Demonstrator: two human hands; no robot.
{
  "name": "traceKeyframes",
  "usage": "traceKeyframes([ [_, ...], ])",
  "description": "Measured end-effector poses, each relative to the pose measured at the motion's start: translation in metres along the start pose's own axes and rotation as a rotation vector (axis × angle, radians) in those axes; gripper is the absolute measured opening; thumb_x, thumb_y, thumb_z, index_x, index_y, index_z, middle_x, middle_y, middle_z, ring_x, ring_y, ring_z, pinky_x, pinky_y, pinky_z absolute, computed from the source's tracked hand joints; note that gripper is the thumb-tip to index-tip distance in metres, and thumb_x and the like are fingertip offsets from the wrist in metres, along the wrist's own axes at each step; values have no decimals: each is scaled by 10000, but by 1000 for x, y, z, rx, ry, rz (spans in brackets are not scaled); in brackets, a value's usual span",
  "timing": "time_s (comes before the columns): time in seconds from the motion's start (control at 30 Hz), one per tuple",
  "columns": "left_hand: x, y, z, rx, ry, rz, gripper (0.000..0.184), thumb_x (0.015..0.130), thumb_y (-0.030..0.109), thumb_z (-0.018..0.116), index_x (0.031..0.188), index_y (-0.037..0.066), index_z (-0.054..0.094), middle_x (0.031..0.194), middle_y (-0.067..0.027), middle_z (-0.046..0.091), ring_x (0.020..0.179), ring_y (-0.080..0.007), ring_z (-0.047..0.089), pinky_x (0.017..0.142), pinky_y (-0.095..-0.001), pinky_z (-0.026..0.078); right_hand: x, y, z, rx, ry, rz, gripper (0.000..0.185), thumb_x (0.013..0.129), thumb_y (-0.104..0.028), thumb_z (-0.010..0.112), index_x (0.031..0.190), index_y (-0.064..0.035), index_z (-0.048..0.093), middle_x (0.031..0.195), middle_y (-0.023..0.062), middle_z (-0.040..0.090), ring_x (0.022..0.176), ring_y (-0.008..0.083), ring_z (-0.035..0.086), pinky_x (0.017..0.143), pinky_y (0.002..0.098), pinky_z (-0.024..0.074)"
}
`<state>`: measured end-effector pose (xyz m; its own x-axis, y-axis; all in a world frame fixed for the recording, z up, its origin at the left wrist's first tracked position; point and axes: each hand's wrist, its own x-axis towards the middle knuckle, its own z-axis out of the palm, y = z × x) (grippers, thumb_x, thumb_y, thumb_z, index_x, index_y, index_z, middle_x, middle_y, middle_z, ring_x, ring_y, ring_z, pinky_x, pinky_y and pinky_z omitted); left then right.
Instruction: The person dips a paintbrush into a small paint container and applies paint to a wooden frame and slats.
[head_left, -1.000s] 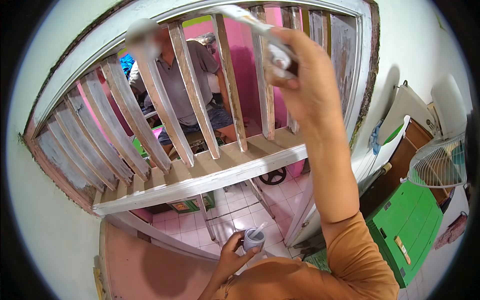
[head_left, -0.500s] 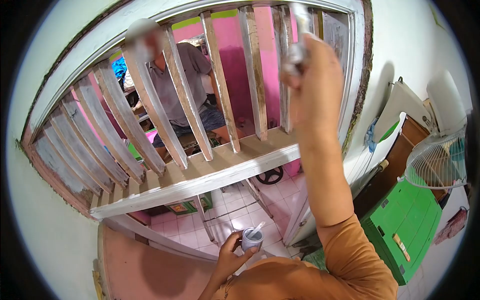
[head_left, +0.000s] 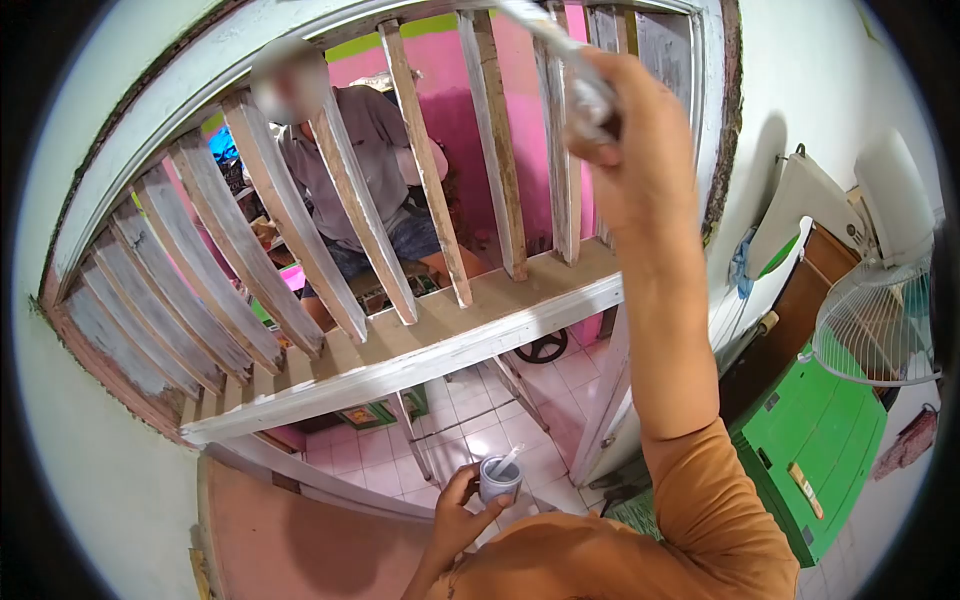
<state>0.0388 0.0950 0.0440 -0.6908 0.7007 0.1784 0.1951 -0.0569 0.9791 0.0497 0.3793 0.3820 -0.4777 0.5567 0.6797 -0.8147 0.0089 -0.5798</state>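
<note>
My right hand (head_left: 635,130) is raised at the top, wrapped round the handle of a white-smeared paintbrush (head_left: 545,28). The brush points up and left, across the upper slats; its tip lies at the image edge, so contact cannot be made out. Low in the middle, my left hand (head_left: 462,515) grips a small paint cup (head_left: 500,482) with a pale stick standing in it. Slanted wooden slats (head_left: 490,150), partly whitish and partly bare brown, rise from a ledge (head_left: 420,345) with a white front edge.
Behind the slats sits a person in a grey shirt (head_left: 350,190). Below the ledge are a ladder (head_left: 520,395) and a black steering wheel (head_left: 541,346). At the right, a fan (head_left: 875,325) stands near a green cabinet (head_left: 815,440) with another brush (head_left: 805,490) on it.
My right hand swung right, then its brush tilted back to the left. The slats shifted left in view. My left hand still holds the cup. The person behind the slats moved an arm.
</note>
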Motion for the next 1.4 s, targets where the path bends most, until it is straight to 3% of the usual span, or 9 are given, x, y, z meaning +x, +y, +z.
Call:
traceKeyframes([
  [0.3,8,0,2,-3,-39,-11,542,870,120,819,1325,-22,562,1234,-94,637,1162,-188,627,1007,-329,503,9,-10,-43,60,345,-199,201,975,-156,586,805,-60,536,627,-9,441,462,84,312,480,256,270],
  [0.53,16,0,5,-12,-98,-17,552,869,105,817,1334,-29,551,1234,-92,625,1164,-184,623,1015,-326,498,-38,6,15,25,-17,56,189,997,-200,595,1046,-22,638,675,-16,513,527,61,422,455,228,268],
  [0.77,20,-20,1,-26,-10,4,577,859,104,827,1336,-46,540,1222,-91,615,1154,-187,620,1002,-324,503,-94,-1,-19,-262,35,99,334,1020,-178,562,1308,-14,607,722,-25,512,542,43,387,469,213,256],
  [0.83,24,-29,-2,39,57,25,600,845,103,840,1337,-53,535,1229,-96,613,1148,-188,618,995,-323,505,-118,1,-39,-351,108,123,341,1037,-164,574,1349,-29,600,775,-61,532,610,8,406,518,200,314],
  [0.97,42,-43,-5,96,25,70,658,824,97,849,1368,-63,515,1260,-115,612,1174,-191,605,1013,-327,492,-168,-5,-81,-533,80,225,324,971,-97,541,1259,-4,655,879,-50,590,666,8,383,575,185,275],
  [1.1,61,-55,-1,66,-28,151,699,814,103,845,1402,-54,501,1320,-143,606,1239,-214,574,1086,-359,440,-208,-17,-107,-723,136,469,405,873,-148,522,1193,37,686,908,-15,600,714,62,424,632,228,310],
  [1.23,78,-42,4,21,-94,147,702,806,107,841,1406,-36,507,1348,-150,602,1266,-235,570,1102,-375,429,-228,-17,-122,-938,-55,417,405,834,-131,537,1145,41,731,831,53,550,736,139,465,644,289,341],
  [1.3,83,-44,5,24,-140,188,711,793,110,842,1410,-17,512,1373,-151,597,1280,-257,571,1109,-392,427,-231,-18,-133,-1064,-311,383,394,799,-70,556,1129,28,748,800,64,525,723,162,477,640,296,342],
  [1.4,86,-47,7,35,-172,213,707,792,109,838,1412,-2,516,1393,-153,591,1294,-276,570,1110,-398,430,-232,-15,-132,-1056,-354,412,385,764,-21,594,1110,10,761,751,86,531,667,196,470,599,321,355],
])
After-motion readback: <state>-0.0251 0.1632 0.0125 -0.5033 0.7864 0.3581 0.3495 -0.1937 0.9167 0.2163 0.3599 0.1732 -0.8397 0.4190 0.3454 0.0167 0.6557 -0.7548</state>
